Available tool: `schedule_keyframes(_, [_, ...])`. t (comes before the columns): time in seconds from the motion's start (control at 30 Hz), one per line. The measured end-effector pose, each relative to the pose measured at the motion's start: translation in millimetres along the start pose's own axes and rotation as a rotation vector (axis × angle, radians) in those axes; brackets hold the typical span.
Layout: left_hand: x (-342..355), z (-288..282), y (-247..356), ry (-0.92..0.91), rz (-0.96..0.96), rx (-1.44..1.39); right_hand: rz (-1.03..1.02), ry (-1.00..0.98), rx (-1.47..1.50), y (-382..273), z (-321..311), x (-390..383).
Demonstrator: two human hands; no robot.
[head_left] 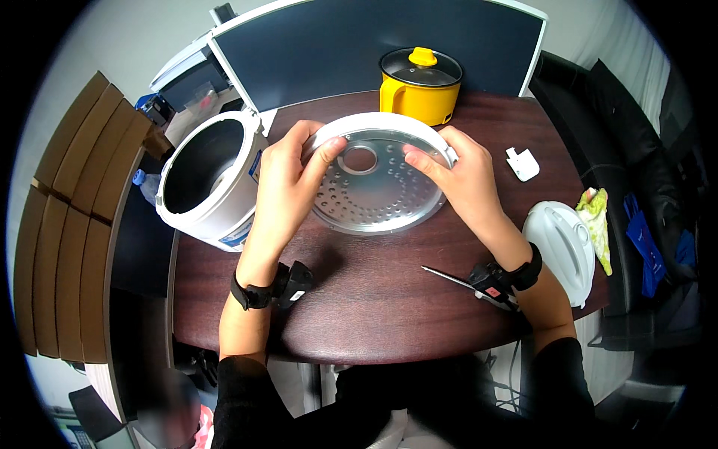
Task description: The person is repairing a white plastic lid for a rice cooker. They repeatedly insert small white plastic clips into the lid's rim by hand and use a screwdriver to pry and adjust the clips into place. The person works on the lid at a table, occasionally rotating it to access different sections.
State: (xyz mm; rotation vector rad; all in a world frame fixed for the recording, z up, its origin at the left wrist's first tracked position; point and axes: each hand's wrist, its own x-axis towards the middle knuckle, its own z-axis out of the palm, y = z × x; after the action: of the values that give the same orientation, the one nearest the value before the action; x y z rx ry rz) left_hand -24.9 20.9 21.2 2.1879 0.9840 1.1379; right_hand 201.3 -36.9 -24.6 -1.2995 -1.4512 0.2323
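Both of my hands hold up a round rice cooker lid part (381,209), a dimpled metal plate with a round hole near its top and a white rim. My left hand (295,168) grips its upper left edge, thumb on the metal. On the opposite edge my right hand (467,176) has its fingers around the white rim and its thumb on the plate. To the left stands a white rice cooker body (217,217), open at the top with a dark interior. Below my right wrist lies a thin screwdriver (446,275), its handle end partly hidden by the wrist.
A yellow electric pot (422,97) with a glass lid stands at the back before a dark partition (321,52). On the table's right are a small white plastic piece (523,164), a pale oval part with a raised handle (561,247), and a green-and-white cloth-like item (596,224).
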Motion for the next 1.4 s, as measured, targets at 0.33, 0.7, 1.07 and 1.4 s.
schedule_keyframes(0.33, [2,5,-4,-0.060,-0.039,0.061,0.145,-0.249,-0.007,11,-10,5])
schedule_keyframes(0.7, [1,12,-5,0.008,0.054,0.143,0.151,-0.290,-0.008,15,-11,6])
schedule_keyframes(1.07, [4,11,4,-0.041,0.035,0.143,0.142,-0.255,0.012,19,-14,4])
schedule_keyframes(1.4, [5,2,0,-0.170,0.170,0.023,0.088,-0.303,0.033,16,-11,6])
